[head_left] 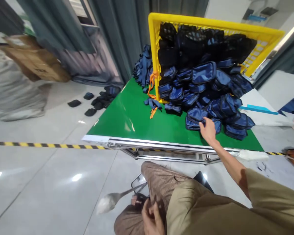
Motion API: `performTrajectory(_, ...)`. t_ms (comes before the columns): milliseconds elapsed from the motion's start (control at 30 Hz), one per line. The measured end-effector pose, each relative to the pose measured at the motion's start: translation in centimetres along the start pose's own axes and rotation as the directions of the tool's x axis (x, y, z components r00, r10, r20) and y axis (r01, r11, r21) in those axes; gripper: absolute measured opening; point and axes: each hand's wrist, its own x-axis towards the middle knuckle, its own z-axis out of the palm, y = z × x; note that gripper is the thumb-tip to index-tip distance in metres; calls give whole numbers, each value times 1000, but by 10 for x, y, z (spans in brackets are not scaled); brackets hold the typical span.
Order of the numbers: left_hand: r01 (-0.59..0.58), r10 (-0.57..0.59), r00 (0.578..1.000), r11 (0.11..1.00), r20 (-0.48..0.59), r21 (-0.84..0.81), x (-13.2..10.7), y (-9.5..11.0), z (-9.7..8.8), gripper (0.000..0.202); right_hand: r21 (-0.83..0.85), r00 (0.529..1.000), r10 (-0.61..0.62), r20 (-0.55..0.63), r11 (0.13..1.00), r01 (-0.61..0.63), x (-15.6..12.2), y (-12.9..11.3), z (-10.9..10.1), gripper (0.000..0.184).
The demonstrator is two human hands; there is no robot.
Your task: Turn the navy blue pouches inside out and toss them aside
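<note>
My right hand (208,131) reaches over the front of the green-topped table (134,125). Its thumb and fingertips are bent against a dark blue zippered pouch (194,115) at the front of a pile. More blue pouches (224,106) lie heaped around it and spill out of a yellow plastic basket (215,21) tipped on its side. Low in the view, my left hand (152,217) rests on my lap, with loosely curled fingers apart and nothing visible in it.
Blue straps (143,67) are bunched left of the basket, and an orange strap (152,83) hangs from its rim. Dark pouches (100,99) lie on the floor at left, near a cardboard box (44,63) and a large pale sack (12,85). White sheets (262,112) lie at right.
</note>
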Motion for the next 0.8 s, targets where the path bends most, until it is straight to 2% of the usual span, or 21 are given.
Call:
performTrajectory(67, -30, 30, 997, 1000, 68, -10, 0, 6, 6, 77, -130, 980, 201, -16, 971, -201, 9, 34, -34, 58)
performTrajectory(100, -47, 47, 994, 999, 98, -10, 2, 9, 7, 76, -159, 946, 324, 24, 935, -316, 15, 46, -47, 55)
performTrajectory(167, -82, 82, 986, 997, 148, -6, 8, 17, 9, 73, -180, 840, 522, 146, 849, -496, 27, 59, -61, 49)
performTrajectory(233, -115, 110, 977, 993, 185, 12, 15, 25, 10, 72, -169, 752, 606, 259, 795, -582, 35, 63, -62, 60)
performTrajectory(333, -145, 130, 965, 988, 229, 50, 23, 37, 11, 71, -119, 707, 601, 374, 787, -605, 43, 56, -50, 59)
performTrajectory(433, -144, 128, 950, 989, 286, 34, 21, 45, 13, 71, -86, 708, 569, 418, 801, -592, 46, 43, -48, 45)
performTrajectory(533, -140, 138, 927, 990, 349, -21, 12, 55, 16, 69, -99, 716, 548, 433, 818, -567, 43, 26, -71, 41)
performTrajectory(633, -166, 195, 906, 980, 377, -107, 1, 81, 18, 64, -57, 710, 496, 500, 837, -544, 26, 0, -103, 37)
performTrajectory(700, -248, 296, 894, 952, 336, -179, -5, 110, 18, 58, 36, 673, 381, 634, 855, -518, 6, -27, -116, 37)
performTrajectory(767, -374, 425, 863, 901, 272, -222, -10, 144, 18, 57, 138, 590, 218, 778, 856, -498, -15, -58, -117, 39)
performTrajectory(800, -437, 488, 830, 870, 270, -229, -12, 160, 18, 56, 176, 534, 138, 834, 851, -494, -25, -74, -113, 40)
